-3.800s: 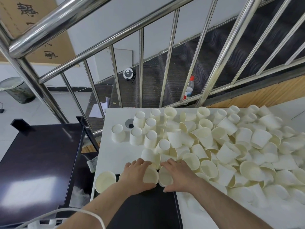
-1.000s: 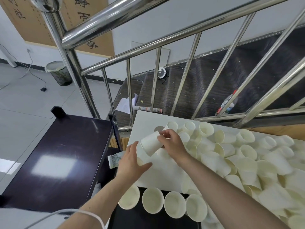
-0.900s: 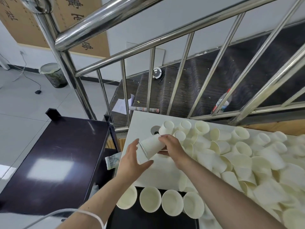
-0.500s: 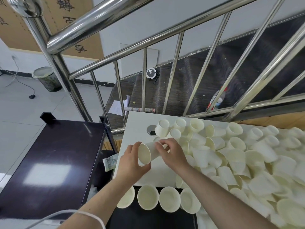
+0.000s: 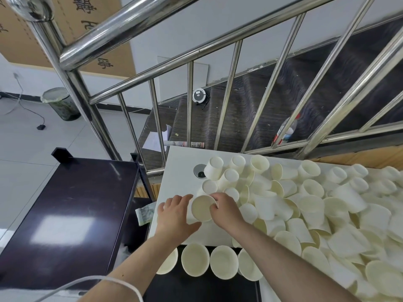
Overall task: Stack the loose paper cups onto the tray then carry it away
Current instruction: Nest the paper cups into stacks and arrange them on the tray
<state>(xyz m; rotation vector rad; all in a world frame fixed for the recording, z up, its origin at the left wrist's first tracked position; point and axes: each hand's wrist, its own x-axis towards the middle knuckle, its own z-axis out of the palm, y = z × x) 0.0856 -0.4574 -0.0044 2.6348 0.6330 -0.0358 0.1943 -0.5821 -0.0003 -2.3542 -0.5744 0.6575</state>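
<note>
A cream paper cup (image 5: 202, 208) is held upright between both hands above the white table (image 5: 181, 162), its mouth facing me. My left hand (image 5: 174, 216) cups its left side with thumb and fingers curled around it. My right hand (image 5: 224, 211) pinches its right rim. Below the hands, several cups (image 5: 222, 261) stand in a row, mouths up, on the black tray (image 5: 196, 288) at the table's near edge. A big heap of loose cups (image 5: 316, 203) covers the table to the right.
A steel stair railing (image 5: 135, 25) rises behind the table, with dark steps beyond it. A dark glossy side table (image 5: 65, 214) stands to the left. A round cable hole (image 5: 199, 171) sits in the tabletop near the far left cups.
My right hand lifted a cup from the pile and turned it mouth-up toward me. My left hand closed around it. Both hands have come nearer to the tray.
</note>
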